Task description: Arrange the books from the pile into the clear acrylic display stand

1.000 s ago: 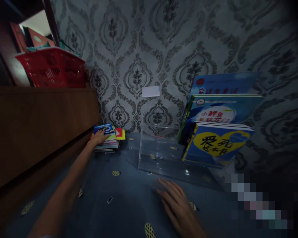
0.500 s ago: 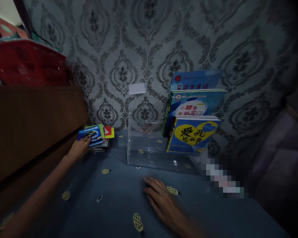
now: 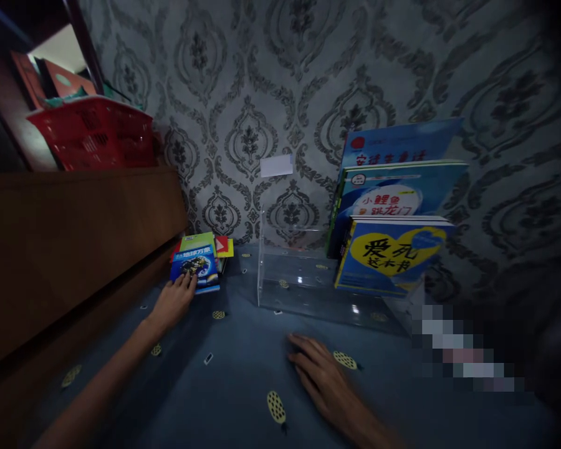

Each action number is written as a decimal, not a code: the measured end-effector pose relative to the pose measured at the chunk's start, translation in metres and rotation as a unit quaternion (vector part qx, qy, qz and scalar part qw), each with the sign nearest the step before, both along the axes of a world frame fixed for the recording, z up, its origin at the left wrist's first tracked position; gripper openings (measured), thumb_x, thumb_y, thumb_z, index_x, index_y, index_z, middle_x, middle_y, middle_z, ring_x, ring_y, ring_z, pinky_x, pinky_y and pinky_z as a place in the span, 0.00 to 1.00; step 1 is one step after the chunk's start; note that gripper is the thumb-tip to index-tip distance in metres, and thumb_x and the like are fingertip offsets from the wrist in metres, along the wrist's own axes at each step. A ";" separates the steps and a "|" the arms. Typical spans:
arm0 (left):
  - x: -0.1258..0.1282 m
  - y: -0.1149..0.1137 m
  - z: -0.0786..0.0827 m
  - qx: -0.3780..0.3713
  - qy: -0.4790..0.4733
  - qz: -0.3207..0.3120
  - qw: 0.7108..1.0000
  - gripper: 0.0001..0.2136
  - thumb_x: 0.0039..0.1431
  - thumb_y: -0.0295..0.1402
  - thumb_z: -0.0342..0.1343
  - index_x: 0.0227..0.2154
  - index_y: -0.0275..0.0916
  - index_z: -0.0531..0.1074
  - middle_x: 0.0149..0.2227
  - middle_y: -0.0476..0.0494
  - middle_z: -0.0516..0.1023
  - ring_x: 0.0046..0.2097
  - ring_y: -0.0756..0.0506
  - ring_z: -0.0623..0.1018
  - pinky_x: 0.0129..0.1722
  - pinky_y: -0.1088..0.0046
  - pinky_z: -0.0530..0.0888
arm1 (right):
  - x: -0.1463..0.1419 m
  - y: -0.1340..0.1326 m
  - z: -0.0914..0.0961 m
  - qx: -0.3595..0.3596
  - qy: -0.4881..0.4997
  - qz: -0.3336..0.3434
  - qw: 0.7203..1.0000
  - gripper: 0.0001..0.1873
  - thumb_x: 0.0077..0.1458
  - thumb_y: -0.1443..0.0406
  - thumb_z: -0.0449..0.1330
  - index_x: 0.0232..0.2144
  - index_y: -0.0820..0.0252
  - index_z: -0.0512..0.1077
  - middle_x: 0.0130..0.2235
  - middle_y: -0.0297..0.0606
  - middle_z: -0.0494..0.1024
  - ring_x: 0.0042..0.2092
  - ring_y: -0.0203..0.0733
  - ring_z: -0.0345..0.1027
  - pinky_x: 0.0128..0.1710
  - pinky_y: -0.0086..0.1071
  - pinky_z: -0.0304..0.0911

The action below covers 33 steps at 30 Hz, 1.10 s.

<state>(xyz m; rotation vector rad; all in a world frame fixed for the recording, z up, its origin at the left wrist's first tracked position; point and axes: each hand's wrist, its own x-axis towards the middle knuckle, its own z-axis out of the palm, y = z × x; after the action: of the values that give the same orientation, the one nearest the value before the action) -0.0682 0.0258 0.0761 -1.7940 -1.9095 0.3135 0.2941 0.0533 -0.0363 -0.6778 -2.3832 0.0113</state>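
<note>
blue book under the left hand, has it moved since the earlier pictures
Yes: against the clear rack, the blue book has moved toward the person; a green book now shows behind it.

L hand [image 3: 176, 299] covers lower L part of blue book [image 3: 206, 260]; thumb hidden, grip unclear. Pile [image 3: 201, 239] under it mostly hidden, titles n/a. L forearm [image 3: 107, 374] + R forearm [image 3: 367, 424] cut at btm edge. Rear books [image 3: 397, 178]: lower covers blocked by front book [image 3: 393, 259]. Strip [image 3: 462, 349] at R pixelated, can't ID. Basket [image 3: 96, 134] contents mostly hidden.
</note>
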 end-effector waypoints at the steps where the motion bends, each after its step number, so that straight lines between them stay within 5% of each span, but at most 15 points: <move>1: 0.005 -0.006 0.000 -0.007 0.004 0.001 1.000 0.28 0.59 0.15 0.41 0.63 0.30 0.61 0.64 0.29 0.64 0.63 0.35 0.68 0.56 0.58 0.71 | 0.000 0.000 -0.001 -0.002 -0.001 -0.002 1.000 0.14 0.64 0.68 0.51 0.44 0.56 0.76 0.55 0.46 0.75 0.57 0.49 0.69 0.55 0.47 0.70; 5: 0.026 -0.034 -0.009 -0.027 -0.001 -0.003 1.000 0.28 0.60 0.16 0.40 0.64 0.30 0.60 0.65 0.29 0.62 0.64 0.35 0.66 0.58 0.56 0.70 | 0.001 0.000 -0.003 0.000 -0.004 0.002 1.000 0.14 0.63 0.68 0.51 0.44 0.56 0.76 0.55 0.46 0.76 0.57 0.50 0.69 0.55 0.46 0.70; 12: 0.057 -0.084 -0.051 -0.137 -0.089 -0.038 0.986 0.31 0.56 0.15 0.44 0.64 0.35 0.59 0.64 0.32 0.64 0.64 0.34 0.66 0.56 0.55 0.72 | -0.001 -0.001 0.000 0.012 -0.003 0.003 1.000 0.14 0.63 0.68 0.51 0.44 0.56 0.76 0.54 0.46 0.76 0.56 0.50 0.71 0.53 0.46 0.71; 15: 0.059 -0.095 -0.048 -0.141 -0.163 -0.060 0.975 0.25 0.64 0.28 0.48 0.64 0.38 0.61 0.64 0.33 0.64 0.64 0.33 0.66 0.56 0.53 0.71 | -0.002 -0.001 0.001 0.003 -0.004 0.007 1.000 0.14 0.63 0.68 0.51 0.43 0.56 0.76 0.54 0.46 0.77 0.55 0.50 0.71 0.53 0.46 0.71; 19: 0.039 -0.080 -0.039 -0.130 -0.269 -0.120 0.947 0.22 0.66 0.46 0.48 0.59 0.43 0.66 0.59 0.38 0.72 0.58 0.38 0.72 0.53 0.59 0.73 | -0.004 -0.002 0.004 -0.017 -0.005 0.016 1.000 0.15 0.63 0.69 0.51 0.43 0.56 0.76 0.54 0.46 0.76 0.56 0.49 0.70 0.54 0.46 0.70; 27: -0.015 0.007 -0.083 0.020 -0.291 -0.041 0.956 0.21 0.68 0.38 0.43 0.59 0.34 0.64 0.61 0.31 0.68 0.63 0.38 0.67 0.61 0.56 0.66 | -0.002 -0.006 0.007 -0.024 -0.024 0.014 0.999 0.15 0.64 0.68 0.50 0.44 0.56 0.76 0.54 0.44 0.76 0.56 0.48 0.70 0.54 0.46 0.70; 33: 0.023 -0.010 -0.100 -0.015 -0.316 -0.125 0.940 0.23 0.68 0.40 0.43 0.62 0.35 0.61 0.66 0.35 0.62 0.67 0.41 0.62 0.65 0.61 0.62 | -0.011 -0.013 0.013 -0.046 -0.021 0.031 0.998 0.15 0.65 0.67 0.50 0.46 0.58 0.75 0.54 0.46 0.76 0.56 0.48 0.70 0.55 0.47 0.68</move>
<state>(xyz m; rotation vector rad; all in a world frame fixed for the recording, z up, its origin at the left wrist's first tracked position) -0.0455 0.0160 -0.0241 -2.3218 -2.0305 -0.3759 0.2836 0.0407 -0.0235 -0.6526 -2.4558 0.1363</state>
